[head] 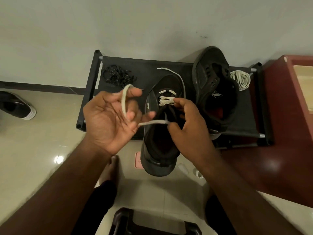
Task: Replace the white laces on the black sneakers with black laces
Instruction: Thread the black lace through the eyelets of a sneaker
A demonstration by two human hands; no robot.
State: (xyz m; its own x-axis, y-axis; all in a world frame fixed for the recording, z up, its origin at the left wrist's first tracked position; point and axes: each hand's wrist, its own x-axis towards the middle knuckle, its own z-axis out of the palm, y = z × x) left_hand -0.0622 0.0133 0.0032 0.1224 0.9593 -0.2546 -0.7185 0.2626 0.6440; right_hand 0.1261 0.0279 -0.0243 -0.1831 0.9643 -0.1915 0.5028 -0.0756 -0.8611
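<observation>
— While the left hand [108, 116] holds the white lace [124, 100] looped round its fingers, where's the sneaker [152, 160]?
— Toe on the rack [247, 116], heel overhanging; the right hand [191, 129] pinches the lace at its tongue.

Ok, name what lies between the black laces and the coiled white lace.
Head view: both black sneakers, the part-laced sneaker nearer the black laces, the laceless sneaker beside the coiled white lace.

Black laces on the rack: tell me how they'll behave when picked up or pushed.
The black laces lie in a loose tangle on the rack, so they are probably floppy and light. Lifted by one strand, they would likely trail and snag. Pushed, they should bunch, not roll.
</observation>
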